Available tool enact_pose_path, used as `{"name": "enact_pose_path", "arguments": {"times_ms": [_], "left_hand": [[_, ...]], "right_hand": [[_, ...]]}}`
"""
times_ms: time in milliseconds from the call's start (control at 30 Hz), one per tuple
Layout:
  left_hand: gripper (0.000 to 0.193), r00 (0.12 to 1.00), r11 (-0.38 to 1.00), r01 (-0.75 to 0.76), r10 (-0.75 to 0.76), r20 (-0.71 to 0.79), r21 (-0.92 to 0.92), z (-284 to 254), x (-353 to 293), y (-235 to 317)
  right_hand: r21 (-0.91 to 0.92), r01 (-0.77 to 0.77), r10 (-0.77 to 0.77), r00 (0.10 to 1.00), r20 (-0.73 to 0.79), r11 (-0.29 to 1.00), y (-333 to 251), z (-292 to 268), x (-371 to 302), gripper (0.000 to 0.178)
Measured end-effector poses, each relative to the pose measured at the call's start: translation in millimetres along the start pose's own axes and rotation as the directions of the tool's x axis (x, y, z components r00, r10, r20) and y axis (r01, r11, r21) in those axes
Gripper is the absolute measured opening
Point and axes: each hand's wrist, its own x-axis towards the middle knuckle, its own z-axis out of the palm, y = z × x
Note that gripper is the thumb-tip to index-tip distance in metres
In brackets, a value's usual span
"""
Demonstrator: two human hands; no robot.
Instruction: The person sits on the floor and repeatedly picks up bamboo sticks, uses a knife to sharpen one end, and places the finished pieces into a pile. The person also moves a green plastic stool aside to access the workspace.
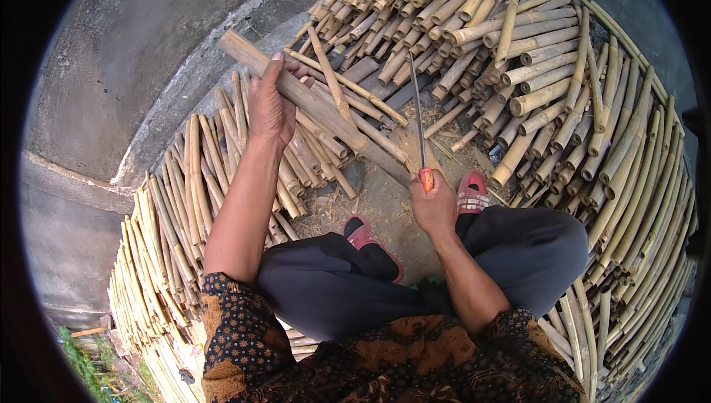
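Grey wall [126, 55] far left, bamboo stack [194, 173] beside it, left hand [272, 103] I watch remotely wrapped around a bamboo pole [322, 113], its lower end near the right hand [435, 207], closed on an orange-handled knife [420, 123], larger bamboo pile [548, 77] rightmost.

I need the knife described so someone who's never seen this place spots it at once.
From the big bamboo pile at upper right, go down and left to the person's right grip, beside a pink sandal. The long knife extends upward from that grip. Its thin metal blade and orange handle set it apart from the pale, round poles around it.
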Motion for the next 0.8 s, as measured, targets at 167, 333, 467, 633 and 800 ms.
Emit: {"name": "enact_pose_path", "arguments": {"times_ms": [167,333,467,633,800], "left_hand": [[0.02,0.982,0.983,-0.176,0.172,-0.081,-0.043,8,-44,47],[0.029,0.93,0.933,-0.36,0.358,-0.086,-0.012,20,-90,60],[0.036,0.938,0.935,-0.339,0.344,0.04,-0.108,18,-105,64],[0.052,0.954,0.947,-0.299,0.297,-0.042,-0.116,8,-106,67],[0.055,0.948,0.949,-0.305,0.294,-0.12,-0.076,12,-106,67]], "right_hand": [[0.014,0.141,-0.141,0.984,0.105,0.99,-10,15,-9,0.028],[0.074,0.257,-0.267,0.945,0.187,0.963,-32,20,-26,0.028],[0.117,0.442,-0.457,0.848,0.267,0.889,-41,20,-22,0.028],[-0.084,0.129,-0.104,0.961,0.255,0.988,-34,26,-4,0.027],[0.033,0.333,-0.327,0.896,0.301,0.942,-22,30,-12,0.027]]}}
